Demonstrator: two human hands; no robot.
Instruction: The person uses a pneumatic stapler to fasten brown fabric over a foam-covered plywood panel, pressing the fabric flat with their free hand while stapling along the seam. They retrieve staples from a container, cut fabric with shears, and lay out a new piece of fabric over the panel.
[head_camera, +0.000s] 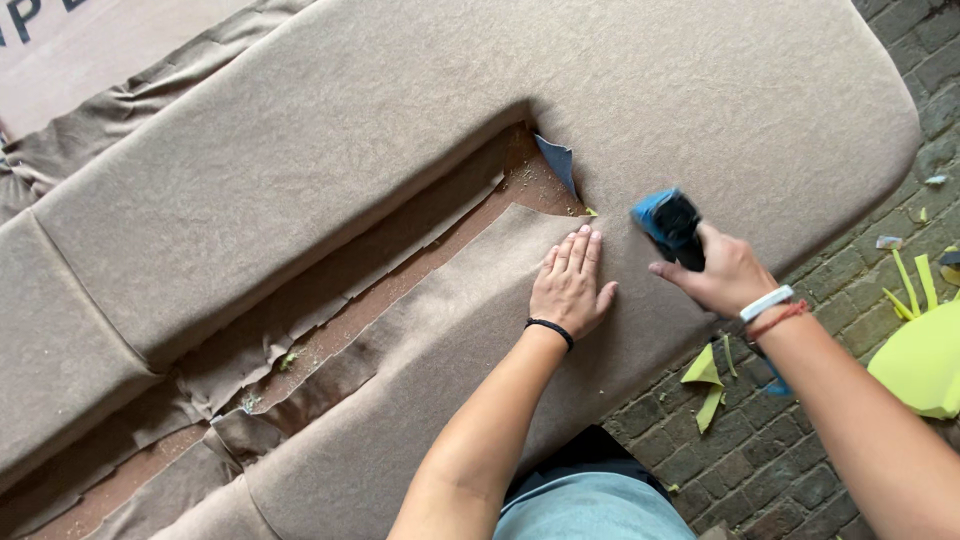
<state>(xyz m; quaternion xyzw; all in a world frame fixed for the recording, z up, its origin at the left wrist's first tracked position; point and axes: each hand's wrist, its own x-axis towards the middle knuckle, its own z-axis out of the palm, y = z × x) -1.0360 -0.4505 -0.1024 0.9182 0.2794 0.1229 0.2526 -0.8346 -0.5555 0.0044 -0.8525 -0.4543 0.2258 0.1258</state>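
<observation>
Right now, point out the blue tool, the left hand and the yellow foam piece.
blue tool (668, 224), head view, its body.
left hand (570, 285), head view, its back.
yellow foam piece (922, 360), head view, its middle.

This looks like an upholstery workshop working out in a paved yard. A large sofa frame (300, 150) half-covered in taupe fabric lies on a brick-paved floor (800, 460), with yellow-green foam offcuts (925, 355) scattered past the sofa's right edge.

tool in my right hand (722, 272): my fingers cover most of the blue and black tool (668, 226); its tip is blurred.
sofa frame (300, 250): cut off left and bottom.
yellow foam (920, 360): cut off at right edge.
blue scrap (558, 160): partly tucked under the fabric.
</observation>
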